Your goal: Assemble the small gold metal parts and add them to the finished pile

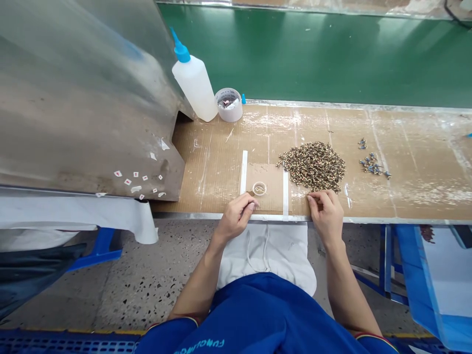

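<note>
My left hand [236,216] pinches a small brown part at its fingertips, just left of a small clear ring [259,189] lying on a square of cardboard [267,179]. White tape strips [244,172] run down both sides of that square. My right hand [326,212] rests on the bench's front edge, its fingertips at the lower rim of a heap of small brass-coloured metal parts [313,166]. Whether those fingers hold a piece is hidden. Farther right lie several small blue-and-metal parts [372,166].
A white glue bottle [194,83] with a blue nozzle and a round tub [228,104] stand at the back of the cardboard-covered bench [413,147]. A steel machine housing [84,98] looms at left, with small labels stuck on it. A green conveyor belt [313,54] runs behind.
</note>
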{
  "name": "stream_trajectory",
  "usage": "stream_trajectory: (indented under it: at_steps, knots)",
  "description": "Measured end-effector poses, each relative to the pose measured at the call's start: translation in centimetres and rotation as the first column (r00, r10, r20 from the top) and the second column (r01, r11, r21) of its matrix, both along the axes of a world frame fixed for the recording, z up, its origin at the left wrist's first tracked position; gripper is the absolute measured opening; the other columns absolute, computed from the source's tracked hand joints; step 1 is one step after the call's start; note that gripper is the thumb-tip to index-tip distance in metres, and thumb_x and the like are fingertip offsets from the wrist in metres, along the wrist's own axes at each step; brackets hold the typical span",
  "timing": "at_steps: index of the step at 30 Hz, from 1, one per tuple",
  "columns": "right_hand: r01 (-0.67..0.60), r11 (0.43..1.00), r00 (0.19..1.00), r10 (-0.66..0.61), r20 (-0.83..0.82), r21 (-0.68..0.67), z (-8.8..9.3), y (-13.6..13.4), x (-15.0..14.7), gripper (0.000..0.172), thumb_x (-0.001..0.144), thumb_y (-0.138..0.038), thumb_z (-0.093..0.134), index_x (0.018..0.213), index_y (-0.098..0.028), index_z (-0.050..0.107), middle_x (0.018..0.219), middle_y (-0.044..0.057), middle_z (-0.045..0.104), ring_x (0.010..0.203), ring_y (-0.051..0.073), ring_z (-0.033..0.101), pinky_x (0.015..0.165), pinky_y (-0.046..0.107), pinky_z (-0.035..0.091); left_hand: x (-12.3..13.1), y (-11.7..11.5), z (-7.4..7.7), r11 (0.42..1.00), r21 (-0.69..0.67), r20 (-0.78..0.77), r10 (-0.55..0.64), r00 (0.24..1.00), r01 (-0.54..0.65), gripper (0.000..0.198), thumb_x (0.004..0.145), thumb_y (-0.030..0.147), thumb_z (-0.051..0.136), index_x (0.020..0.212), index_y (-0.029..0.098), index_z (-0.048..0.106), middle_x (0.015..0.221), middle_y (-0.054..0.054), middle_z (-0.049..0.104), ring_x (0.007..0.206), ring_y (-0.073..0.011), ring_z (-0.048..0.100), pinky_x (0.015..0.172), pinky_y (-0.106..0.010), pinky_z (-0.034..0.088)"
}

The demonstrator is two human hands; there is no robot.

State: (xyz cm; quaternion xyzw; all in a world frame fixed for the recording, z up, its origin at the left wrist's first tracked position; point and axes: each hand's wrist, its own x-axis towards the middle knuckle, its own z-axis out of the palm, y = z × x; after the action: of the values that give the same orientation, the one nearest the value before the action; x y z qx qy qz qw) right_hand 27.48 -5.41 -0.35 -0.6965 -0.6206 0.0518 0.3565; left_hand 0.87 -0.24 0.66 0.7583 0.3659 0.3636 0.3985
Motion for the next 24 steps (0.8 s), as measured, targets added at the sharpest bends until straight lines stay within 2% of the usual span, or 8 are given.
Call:
stream_trajectory:
  at_steps: [4,10,19,24]
  knots:
    - [-0.047,0.999,0.999,0.047,-0.019,-0.025,0.31,0.25,-0.83,0.015,0.098,-0.026,0.051,0.092,-0.022,0.064,0.089,0.005,0.064,0.072,0.019,0.059,0.067,0.033,0.05,0.22,-0.3,-0.22,1.0,0.024,-0.009,0.006,1.0,-0.006,0.026,0.103,0.024,0.035,0.083,0.018,0.051,0.074,-0.001,0.054,0.065,-0.013,0.051,0.063,-0.026,0.041]
    - [-0.08,0.994,0.996,0.078,-0.032,-0.069,0.6,0.11,-0.66,0.013,0.097,-0.027,0.051,0.096,-0.022,0.064,0.087,0.005,0.063,0.07,0.02,0.058,0.067,0.033,0.05,0.16,-0.47,-0.46,0.999,-0.042,0.019,0.007,1.0,-0.006,0.028,0.105,0.029,0.031,0.08,0.021,0.042,0.069,0.001,0.046,0.061,-0.0132,0.045,0.06,-0.027,0.037]
    - [-0.098,0.991,0.993,0.091,-0.08,-0.086,0.7,-0.11,-0.3,0.021,0.097,-0.033,0.053,0.087,-0.021,0.066,0.082,0.006,0.065,0.068,0.019,0.059,0.065,0.032,0.05,0.08,-0.28,-0.19,0.998,-0.049,-0.024,-0.046,0.999,0.045,0.027,0.103,0.034,0.035,0.081,0.021,0.042,0.07,0.001,0.047,0.062,-0.0135,0.045,0.061,-0.027,0.037]
    - [-0.071,0.989,0.979,0.044,-0.201,-0.127,0.92,0.03,-0.1,0.026,0.094,-0.043,0.058,0.085,-0.021,0.068,0.075,0.005,0.066,0.062,0.018,0.057,0.06,0.032,0.05,0.05,-0.13,-0.14,0.998,-0.024,-0.01,-0.054,0.998,0.054,0.031,0.105,0.032,0.035,0.083,0.018,0.051,0.071,-0.001,0.054,0.063,-0.0131,0.052,0.062,-0.026,0.041]
